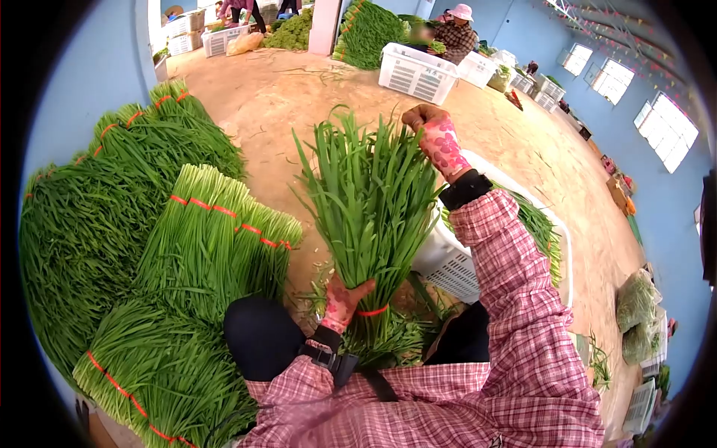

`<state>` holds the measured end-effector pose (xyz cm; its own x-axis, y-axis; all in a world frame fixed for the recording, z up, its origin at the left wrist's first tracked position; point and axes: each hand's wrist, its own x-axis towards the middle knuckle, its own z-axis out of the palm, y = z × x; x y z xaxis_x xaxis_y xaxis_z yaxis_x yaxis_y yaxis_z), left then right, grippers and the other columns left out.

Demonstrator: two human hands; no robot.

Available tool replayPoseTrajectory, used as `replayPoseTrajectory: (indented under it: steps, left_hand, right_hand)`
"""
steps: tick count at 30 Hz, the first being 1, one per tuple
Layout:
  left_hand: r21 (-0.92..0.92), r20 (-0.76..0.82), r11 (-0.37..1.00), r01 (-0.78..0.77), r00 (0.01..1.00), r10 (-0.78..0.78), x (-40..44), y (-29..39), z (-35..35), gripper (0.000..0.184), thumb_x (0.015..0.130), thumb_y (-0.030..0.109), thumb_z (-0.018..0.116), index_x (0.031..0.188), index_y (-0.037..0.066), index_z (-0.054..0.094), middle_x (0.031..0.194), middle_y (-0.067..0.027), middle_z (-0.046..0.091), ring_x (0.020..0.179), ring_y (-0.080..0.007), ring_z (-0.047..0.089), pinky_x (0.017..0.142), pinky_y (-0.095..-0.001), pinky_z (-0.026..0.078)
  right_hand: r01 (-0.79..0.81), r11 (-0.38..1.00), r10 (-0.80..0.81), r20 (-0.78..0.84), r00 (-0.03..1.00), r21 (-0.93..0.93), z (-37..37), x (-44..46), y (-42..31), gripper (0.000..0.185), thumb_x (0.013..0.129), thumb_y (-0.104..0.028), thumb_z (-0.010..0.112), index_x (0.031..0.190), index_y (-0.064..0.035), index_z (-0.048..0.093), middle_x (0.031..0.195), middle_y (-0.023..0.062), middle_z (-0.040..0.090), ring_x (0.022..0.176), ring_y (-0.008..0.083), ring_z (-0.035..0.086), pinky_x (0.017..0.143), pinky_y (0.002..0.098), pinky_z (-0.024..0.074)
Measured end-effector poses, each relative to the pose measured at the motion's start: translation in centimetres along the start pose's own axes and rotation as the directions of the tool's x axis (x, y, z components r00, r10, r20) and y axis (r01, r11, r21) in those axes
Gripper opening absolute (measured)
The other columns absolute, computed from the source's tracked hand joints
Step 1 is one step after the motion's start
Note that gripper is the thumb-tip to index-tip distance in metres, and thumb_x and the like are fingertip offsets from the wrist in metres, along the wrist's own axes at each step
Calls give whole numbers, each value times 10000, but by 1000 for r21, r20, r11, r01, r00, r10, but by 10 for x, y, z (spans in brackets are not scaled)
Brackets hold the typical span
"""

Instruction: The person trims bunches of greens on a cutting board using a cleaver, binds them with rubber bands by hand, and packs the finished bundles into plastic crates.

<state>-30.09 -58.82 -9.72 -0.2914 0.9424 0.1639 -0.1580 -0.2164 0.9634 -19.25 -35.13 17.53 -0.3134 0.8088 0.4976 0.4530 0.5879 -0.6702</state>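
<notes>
A bundle of garlic chives (pixel 370 201) stands upright in front of me, leaf tips up, with a red band (pixel 373 311) round its lower part. My left hand (pixel 343 301), in a pink flowered glove, is closed round the bundle just above the band. At the upper right of the leaves, my right hand (pixel 435 134) is closed with its fingers pressed together by the tips. What lies between those fingers is hidden. Beside the bundle on the right, partly behind my right sleeve, stands a white plastic crate (pixel 448 261) with chives inside.
Banded chive bundles (pixel 202 231) are stacked on my left against the blue wall (pixel 89 67). Loose green trimmings (pixel 385 340) lie between my knees. A white crate (pixel 418 73) and a person in a pink hat (pixel 457 33) are across the floor. Filled bags (pixel 637 302) line the right.
</notes>
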Motion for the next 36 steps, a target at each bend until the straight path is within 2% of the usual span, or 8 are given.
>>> replayPoseTrajectory:
  steps: [9,13,16,18,20,25,30,36]
  left_hand:
    - [-464,-150,872,157,956,-252,8,-11,-20,496,841,161,736,1266,-11,545,1193,-122,643,945,-184,639,832,-339,519]
    - [-2,-191,999,50,980,-49,11,45,-3,581,884,269,686,1355,1,478,1303,-151,588,970,-220,644,849,-370,518]
    - [276,-54,961,-16,998,32,3,78,19,622,899,304,671,1417,56,433,1279,-180,598,1068,-273,620,913,-384,504]
    - [-527,311,764,372,921,-234,-9,56,15,779,919,250,643,1550,110,207,1277,-181,594,1061,-228,613,916,-382,511]
    - [107,134,991,-77,989,63,8,37,11,594,957,227,636,1454,3,399,1267,-139,604,1169,-200,581,880,-286,506]
    - [-119,-305,955,274,905,-297,19,-2,-37,346,879,203,735,1141,5,624,1107,-86,672,979,-154,624,743,-220,505]
    - [-129,-658,931,-341,732,177,32,-30,-44,399,866,402,726,983,36,619,946,-47,648,790,-148,599,626,-250,465]
    - [157,-75,887,435,901,-428,-4,46,-31,606,868,630,602,834,29,667,775,-34,637,694,-166,597,675,-312,479]
  right_hand:
    - [-99,995,97,82,992,11,-18,-138,-35,383,976,-244,560,1265,8,550,1097,163,652,998,284,639,845,355,524]
    - [-482,864,308,605,735,146,36,-231,11,879,843,-422,751,1456,48,334,1358,242,534,1249,308,526,1043,383,429]
    - [-310,803,49,462,885,509,56,-251,28,567,920,-230,679,1366,46,467,1262,169,607,1152,232,578,984,340,466]
    - [-743,489,227,756,614,457,68,-259,83,399,896,-184,680,1210,49,599,1105,118,676,1004,187,635,899,310,499]
    - [-818,352,501,647,575,455,69,-262,83,295,876,-176,678,1076,41,662,998,84,699,883,169,654,817,307,514]
    - [-801,230,537,614,578,553,63,-263,81,366,857,-184,671,1126,58,618,1055,121,681,914,225,653,851,338,511]
    - [-752,367,577,500,646,547,51,-258,73,404,825,-180,659,1136,76,623,1077,125,680,992,227,630,947,332,455]
    - [-723,485,564,456,688,492,31,-230,52,355,828,-178,655,1094,55,639,1022,101,687,921,205,648,870,323,492]
